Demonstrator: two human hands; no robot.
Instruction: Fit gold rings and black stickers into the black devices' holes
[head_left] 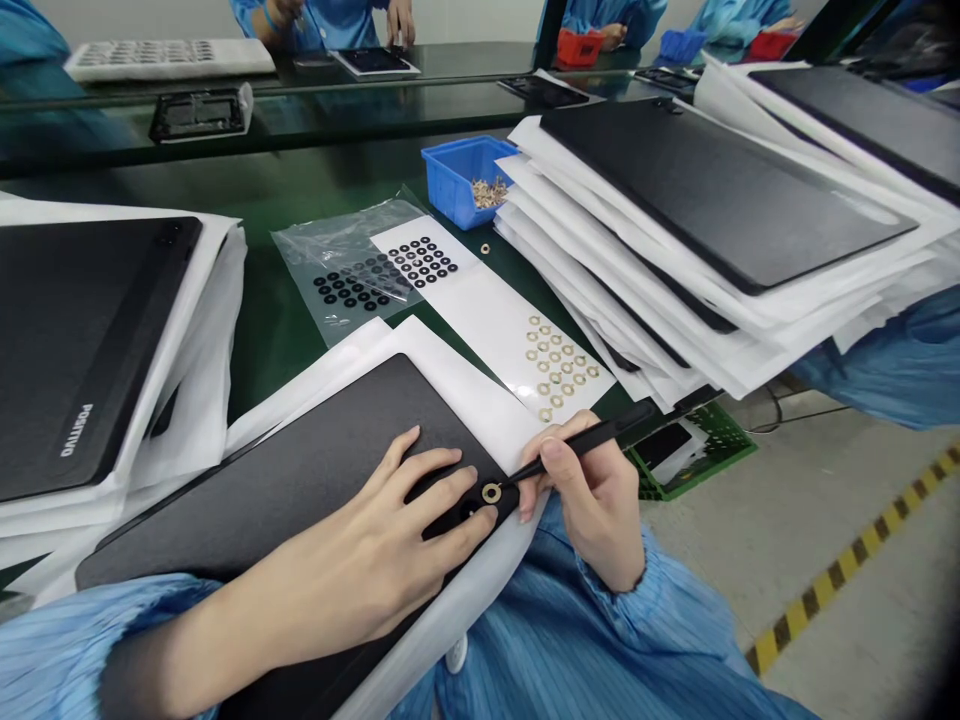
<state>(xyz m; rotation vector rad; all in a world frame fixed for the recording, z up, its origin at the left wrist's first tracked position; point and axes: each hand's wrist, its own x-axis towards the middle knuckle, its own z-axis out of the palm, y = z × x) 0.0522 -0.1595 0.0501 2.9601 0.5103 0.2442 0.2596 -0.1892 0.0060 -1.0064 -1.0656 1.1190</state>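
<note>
Head view: nearest, the left hand lay palm down across a black tablet, its wrist low at left and its fingers fanned toward the tablet's corner; that grip was spread wide and clasped nothing. Beside it the right hand was bent in at the wrist, its grip closed around black tweezers held like a pen. Their tip was at the edge of a gold ring on the tablet's corner, near the left fingertips; whether the tip pinched it, I could not tell.

Below the desk edge at right, a green crate held something dark and white. Past the hands, a white sheet carried gold rings at its near end and black rings at its far end, where a clear plastic bag lay alongside. Just beyond stood a blue bin, small gold pieces heaped on its right side. Farthest off, near co-workers in blue sleeves, were 2 red bins and 1 more blue bin, their contents hidden from sight.
</note>
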